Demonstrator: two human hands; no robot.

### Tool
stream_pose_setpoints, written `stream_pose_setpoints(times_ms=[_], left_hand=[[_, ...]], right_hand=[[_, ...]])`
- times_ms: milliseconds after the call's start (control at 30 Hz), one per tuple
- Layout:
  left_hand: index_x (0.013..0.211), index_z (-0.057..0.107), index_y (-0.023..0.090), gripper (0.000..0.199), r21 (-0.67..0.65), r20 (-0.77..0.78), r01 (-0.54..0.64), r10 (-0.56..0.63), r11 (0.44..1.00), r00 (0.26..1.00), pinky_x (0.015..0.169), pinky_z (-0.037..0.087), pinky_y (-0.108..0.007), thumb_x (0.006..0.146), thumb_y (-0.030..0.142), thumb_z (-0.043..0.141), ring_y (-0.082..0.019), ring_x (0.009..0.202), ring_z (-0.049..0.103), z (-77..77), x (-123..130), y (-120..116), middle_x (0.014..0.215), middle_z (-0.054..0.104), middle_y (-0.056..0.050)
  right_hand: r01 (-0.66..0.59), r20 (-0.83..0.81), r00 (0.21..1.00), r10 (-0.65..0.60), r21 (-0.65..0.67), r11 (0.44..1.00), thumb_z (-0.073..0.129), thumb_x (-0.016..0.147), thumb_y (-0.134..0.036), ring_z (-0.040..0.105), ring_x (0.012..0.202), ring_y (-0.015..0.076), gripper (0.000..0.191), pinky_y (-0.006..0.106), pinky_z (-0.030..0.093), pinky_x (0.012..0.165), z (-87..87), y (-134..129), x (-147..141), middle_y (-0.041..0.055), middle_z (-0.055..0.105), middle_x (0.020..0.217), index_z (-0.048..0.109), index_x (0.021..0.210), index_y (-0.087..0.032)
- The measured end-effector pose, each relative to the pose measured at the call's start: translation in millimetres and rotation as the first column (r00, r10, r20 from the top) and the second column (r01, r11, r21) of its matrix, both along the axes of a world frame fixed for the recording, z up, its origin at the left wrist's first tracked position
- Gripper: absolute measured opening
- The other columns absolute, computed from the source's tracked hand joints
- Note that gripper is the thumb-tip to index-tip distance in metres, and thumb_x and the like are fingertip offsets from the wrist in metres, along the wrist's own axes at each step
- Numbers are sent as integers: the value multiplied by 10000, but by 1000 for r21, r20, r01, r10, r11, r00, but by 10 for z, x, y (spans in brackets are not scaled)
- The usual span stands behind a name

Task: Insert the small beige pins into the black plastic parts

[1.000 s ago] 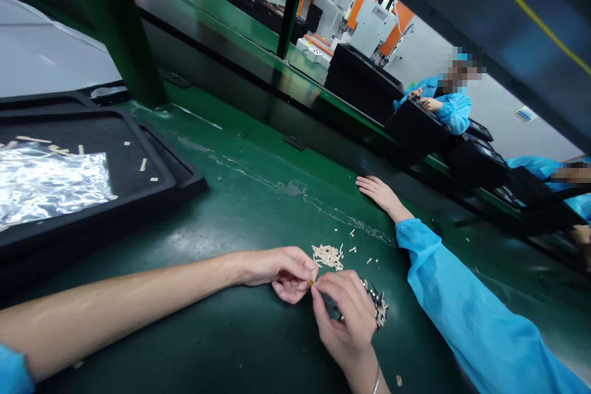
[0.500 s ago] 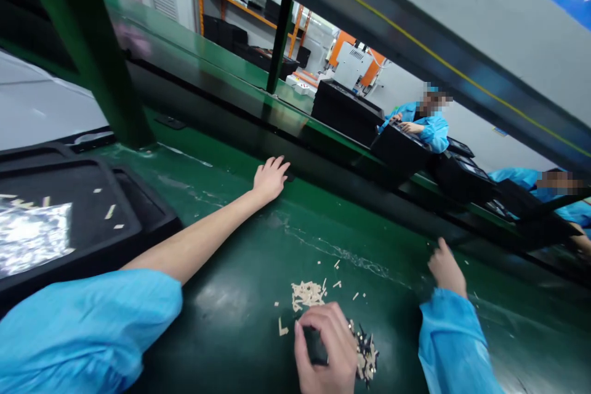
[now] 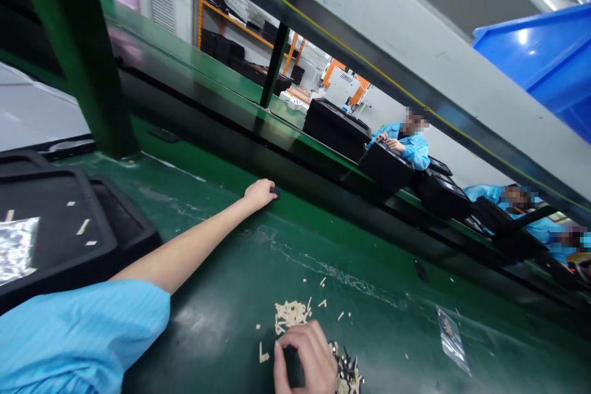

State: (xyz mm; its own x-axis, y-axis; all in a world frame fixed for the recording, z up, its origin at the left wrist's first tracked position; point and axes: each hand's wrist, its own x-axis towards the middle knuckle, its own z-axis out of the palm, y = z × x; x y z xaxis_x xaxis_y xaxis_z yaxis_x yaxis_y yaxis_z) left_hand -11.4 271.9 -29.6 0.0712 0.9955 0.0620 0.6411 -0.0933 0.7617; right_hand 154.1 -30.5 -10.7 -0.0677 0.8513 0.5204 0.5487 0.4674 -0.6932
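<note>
My left hand [image 3: 259,195] reaches out across the green bench to its far edge. Its fingers are closed round a small black block-like object [image 3: 276,192], mostly covered by the hand. Low in the middle is my right hand [image 3: 308,360], with thumb and fingertips curled together into a ring; anything between the tips is too small to make out. Just beyond it lies a heap of small pale strips [image 3: 292,315], with a few stray ones around. Against its right side sits a pile of small dark and shiny pieces [image 3: 348,372], partly hidden by the hand.
Stacked black trays [image 3: 106,228] stand at left, holding a silvery bag [image 3: 16,252] and loose strips. A clear plastic bag [image 3: 452,338] and a small black piece [image 3: 420,269] lie to the right. A green post [image 3: 99,74] and a blue bin [image 3: 545,61] frame the view. Co-workers sit beyond.
My left hand has gone from spread fingers to closed round the black object. Another person's hand at the right has withdrawn, and the clear bag shows there. The view has shifted somewhat.
</note>
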Motion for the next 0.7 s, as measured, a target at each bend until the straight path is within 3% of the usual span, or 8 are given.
stream_pose_setpoints(times_ms=[100, 167, 300, 333, 367, 433, 500, 700], left_hand=[[800, 568, 112, 190, -2, 222, 13, -13, 1000, 975, 718, 473, -331, 837, 290, 512, -173, 788, 592, 80, -17, -275, 807, 613, -40], [771, 525, 122, 158, -4, 373, 64, -58, 998, 926, 642, 484, -290, 807, 274, 503, -175, 725, 608, 116, 31, -616, 745, 618, -36], [803, 420, 162, 223, -55, 578, 245, -169, 968, 799, 493, 489, -249, 719, 310, 564, -140, 559, 591, 81, 176, -1548, 709, 634, -23], [798, 401, 169, 254, -75, 634, 308, -193, 949, 749, 463, 483, -238, 713, 338, 571, -126, 524, 573, 55, 201, -1774, 693, 629, -16], [801, 395, 171, 292, -105, 745, 411, -202, 906, 635, 436, 473, -228, 699, 352, 600, -114, 498, 555, 27, 218, -1974, 686, 618, -11], [801, 395, 170, 334, -147, 848, 533, -172, 833, 502, 391, 443, -195, 686, 368, 639, -91, 459, 521, -28, 233, -2273, 651, 589, 10], [805, 405, 166, 336, -177, 880, 590, -143, 788, 454, 374, 418, -167, 689, 353, 658, -74, 445, 499, -69, 235, -2433, 625, 560, 32], [821, 416, 166, 265, -214, 864, 608, -142, 765, 484, 370, 376, -135, 715, 272, 634, -49, 450, 445, -65, 227, -2497, 629, 528, 51]], right_hand=[[36, -29, 999, -37, -38, 999, 467, 896, -317, 573, 913, 168, 239, 362, 498, 780, -32, 16, -2, 72, 557, 1119, 542, 1083, -188], [69, -58, 996, -73, -69, 995, 480, 891, -302, 580, 886, 162, 230, 351, 505, 756, -66, 30, 6, 63, 566, 1090, 543, 1074, -178], [158, -149, 970, -190, -201, 967, 540, 839, -282, 571, 677, 126, 143, 216, 466, 532, -149, 76, 36, 25, 603, 791, 573, 784, -154], [178, -211, 948, -240, -273, 945, 561, 816, -278, 558, 649, 124, 151, 202, 440, 501, -165, 87, 44, 22, 593, 741, 559, 727, -156], [183, -276, 919, -280, -331, 926, 576, 797, -280, 547, 635, 122, 152, 195, 421, 486, -176, 97, 52, 22, 588, 725, 552, 709, -158], [177, -374, 866, -332, -392, 903, 590, 778, -289, 534, 634, 120, 145, 187, 386, 463, -178, 107, 62, 25, 586, 732, 555, 719, -161], [160, -398, 852, -340, -420, 893, 599, 768, -294, 535, 651, 125, 143, 186, 366, 456, -157, 107, 61, 28, 593, 743, 558, 724, -164], [161, -334, 871, -361, -501, 850, 614, 734, -271, 547, 602, 123, 124, 197, 376, 462, -60, 100, 2, 25, 608, 702, 549, 708, -169]])
